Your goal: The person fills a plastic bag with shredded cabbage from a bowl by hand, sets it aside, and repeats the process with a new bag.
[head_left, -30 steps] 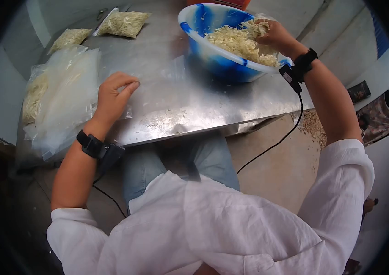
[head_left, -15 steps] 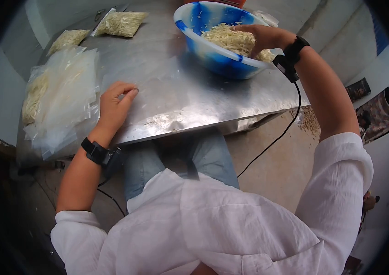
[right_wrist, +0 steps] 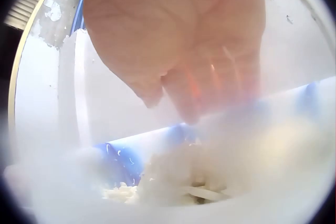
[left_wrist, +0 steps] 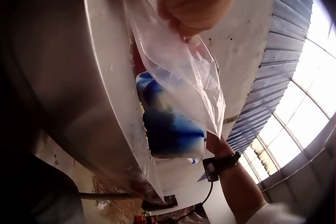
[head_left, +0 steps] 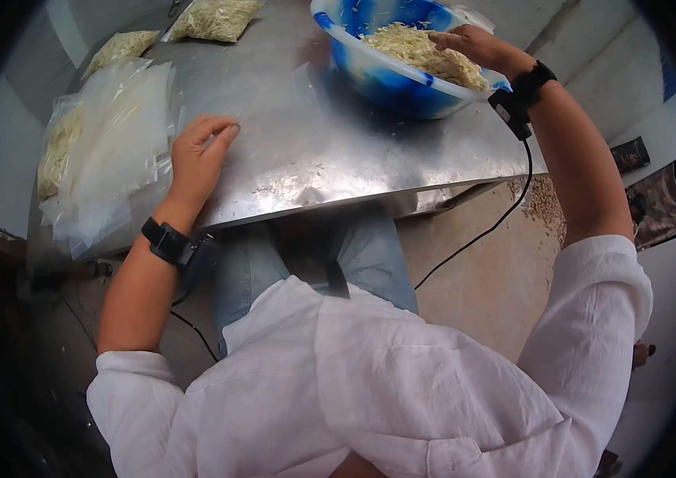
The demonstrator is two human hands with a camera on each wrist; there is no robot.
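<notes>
My left hand pinches a clear plastic bag at its edge; in the left wrist view the bag hangs out from the fingertips. At the back right stands a blue-and-white bowl with pale shreds heaped inside. Over the bowl's right side is my right hand, its fingertips at the top of the heap. The right wrist view shows the right hand palm side, fingers loosely extended downward above the blurred shreds; no clump is visible in it.
On the metal table, a stack of flat clear bags lies at the left, partly over a filled bag. Two more filled bags lie behind. The table's near edge runs before my legs.
A second ago my right hand held up a clump of shreds; it then reached lower into the bowl and is now slightly higher with fingers closer together. My left hand has barely moved.
</notes>
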